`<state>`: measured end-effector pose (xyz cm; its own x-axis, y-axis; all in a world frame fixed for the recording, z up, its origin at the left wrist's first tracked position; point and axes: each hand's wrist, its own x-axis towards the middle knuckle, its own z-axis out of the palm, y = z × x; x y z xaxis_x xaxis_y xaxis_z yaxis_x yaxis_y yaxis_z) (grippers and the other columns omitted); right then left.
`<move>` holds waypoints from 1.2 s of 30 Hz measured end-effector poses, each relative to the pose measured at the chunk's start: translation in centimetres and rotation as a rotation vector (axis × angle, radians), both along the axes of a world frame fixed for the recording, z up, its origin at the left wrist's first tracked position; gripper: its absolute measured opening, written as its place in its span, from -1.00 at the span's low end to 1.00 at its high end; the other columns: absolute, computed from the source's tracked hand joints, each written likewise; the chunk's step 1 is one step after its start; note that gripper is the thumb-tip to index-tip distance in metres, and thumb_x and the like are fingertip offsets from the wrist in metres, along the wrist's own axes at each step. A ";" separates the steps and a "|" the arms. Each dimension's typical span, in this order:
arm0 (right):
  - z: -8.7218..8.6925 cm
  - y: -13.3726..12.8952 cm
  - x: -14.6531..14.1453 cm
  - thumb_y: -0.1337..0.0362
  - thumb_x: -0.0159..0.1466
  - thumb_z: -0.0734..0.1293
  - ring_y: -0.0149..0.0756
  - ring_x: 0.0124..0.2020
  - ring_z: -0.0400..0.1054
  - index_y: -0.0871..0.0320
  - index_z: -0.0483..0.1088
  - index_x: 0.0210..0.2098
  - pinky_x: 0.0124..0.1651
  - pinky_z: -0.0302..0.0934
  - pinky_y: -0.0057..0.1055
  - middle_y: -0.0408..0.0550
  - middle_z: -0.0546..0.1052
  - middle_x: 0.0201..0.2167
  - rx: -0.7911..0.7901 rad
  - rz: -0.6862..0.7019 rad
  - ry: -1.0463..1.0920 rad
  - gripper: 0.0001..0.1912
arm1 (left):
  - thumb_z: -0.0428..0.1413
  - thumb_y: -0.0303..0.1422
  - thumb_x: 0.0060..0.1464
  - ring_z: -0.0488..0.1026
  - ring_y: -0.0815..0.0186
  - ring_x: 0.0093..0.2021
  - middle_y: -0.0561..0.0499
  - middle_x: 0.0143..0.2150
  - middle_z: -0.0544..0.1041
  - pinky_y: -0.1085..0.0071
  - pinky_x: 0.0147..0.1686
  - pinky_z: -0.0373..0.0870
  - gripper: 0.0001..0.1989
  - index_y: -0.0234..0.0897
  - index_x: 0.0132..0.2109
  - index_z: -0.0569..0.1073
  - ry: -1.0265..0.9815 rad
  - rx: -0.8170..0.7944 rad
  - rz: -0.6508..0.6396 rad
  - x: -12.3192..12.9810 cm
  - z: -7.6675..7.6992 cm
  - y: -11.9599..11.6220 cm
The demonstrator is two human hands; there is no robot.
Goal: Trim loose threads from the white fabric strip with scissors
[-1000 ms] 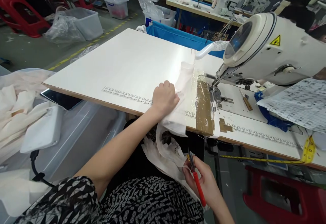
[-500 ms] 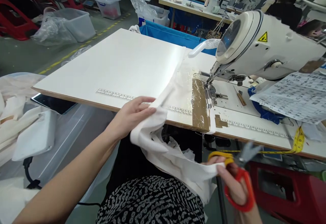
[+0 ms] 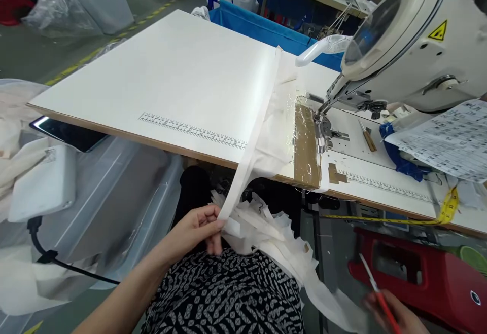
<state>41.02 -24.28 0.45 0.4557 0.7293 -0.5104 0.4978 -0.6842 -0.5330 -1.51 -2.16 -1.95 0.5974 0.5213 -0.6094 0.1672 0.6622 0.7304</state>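
Between the thumb and fingers of my left hand [image 3: 203,227] is the end of a long white fabric strip [image 3: 251,151]. The strip runs up over the table edge and across the white tabletop. Low at the right, my right hand [image 3: 395,313] holds scissors [image 3: 380,293] with red on the handle and the blades pointing up. The hand is partly cut off by the frame and blurred. A bunch of white fabric scraps [image 3: 274,232] lies over my lap, its tail trailing toward my right hand; whether the hand touches that tail I cannot tell.
A sewing machine [image 3: 403,40] stands on the white table [image 3: 182,80] at the right. A wooden-handled tool [image 3: 368,139], printed sheets [image 3: 449,139] and a yellow measuring tape [image 3: 450,206] lie there. A red stool [image 3: 437,278] is at lower right, a plastic bin [image 3: 152,222] at left.
My left hand has moved down toward my lap, drawing the strip straight. My right hand has gone down and right with the scissors, away from the fabric end it held. The view has tilted down.
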 end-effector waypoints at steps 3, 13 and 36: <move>-1.4 3.5 -4.6 -0.22 0.01 0.38 -0.29 -0.40 0.37 0.16 0.38 -0.37 -0.32 0.31 -0.46 -0.03 0.43 -0.47 -0.046 0.131 0.082 -0.46 | 0.14 -0.06 0.10 0.58 0.28 -0.26 -0.20 -0.29 0.60 0.50 -0.26 0.50 -0.56 -0.39 -0.13 0.31 -0.051 -0.028 0.053 1.0 0.3 -0.9; -1.7 17.9 -15.0 -0.18 0.24 0.23 -0.55 -0.49 -0.02 0.21 0.11 -0.47 -0.43 -0.10 -0.57 -0.22 0.14 -0.54 -0.106 1.012 0.359 -0.45 | 0.14 -0.07 0.11 0.59 0.28 -0.25 -0.24 -0.26 0.60 0.51 -0.23 0.52 -0.57 -0.44 -0.20 0.37 -0.017 -0.073 0.118 1.4 0.4 -1.2; -1.5 19.5 -17.0 -0.28 0.23 0.16 -0.50 -0.52 0.04 0.20 0.14 -0.48 -0.42 -0.24 -0.53 -0.16 0.34 -0.53 -0.008 1.137 -0.120 -0.39 | 0.15 -0.08 0.09 0.58 0.29 -0.36 -0.20 -0.39 0.59 0.53 -0.34 0.48 -0.60 -0.41 -0.29 0.37 -0.008 -0.080 0.105 1.1 0.1 -0.8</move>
<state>24.03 -4.76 -1.01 -0.4197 0.7477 -0.5145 0.8783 0.1915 -0.4381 -0.38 -2.93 -1.90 0.5471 0.5311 -0.6471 0.0885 0.7320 0.6755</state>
